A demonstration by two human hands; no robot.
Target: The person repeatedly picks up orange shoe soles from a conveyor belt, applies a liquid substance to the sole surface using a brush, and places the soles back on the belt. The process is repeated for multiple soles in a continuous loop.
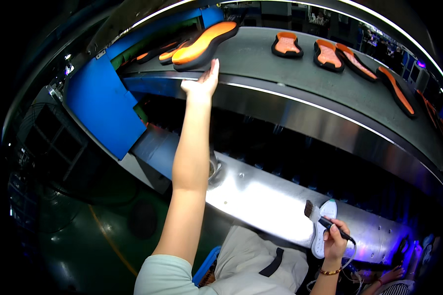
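In the upper left of the frame, the left hand point(202, 84) is spread, its fingers extended and thumb apart, at the lower edge of a long shoe sole with an orange top and black rim point(205, 44); whether they touch, I cannot tell. That sole is over the dark grey-green conveyor belt point(253, 59), near a blue metal housing point(99, 105). More orange-and-black soles point(328, 55) lie along the belt toward the upper right.

In the lower right, the right hand point(336, 240) grips a black-handled brush with dark bristles and a cord point(326, 222). The brush crosses over a white shoe sole point(318, 243) lying on the shiny metal surface point(261, 196).
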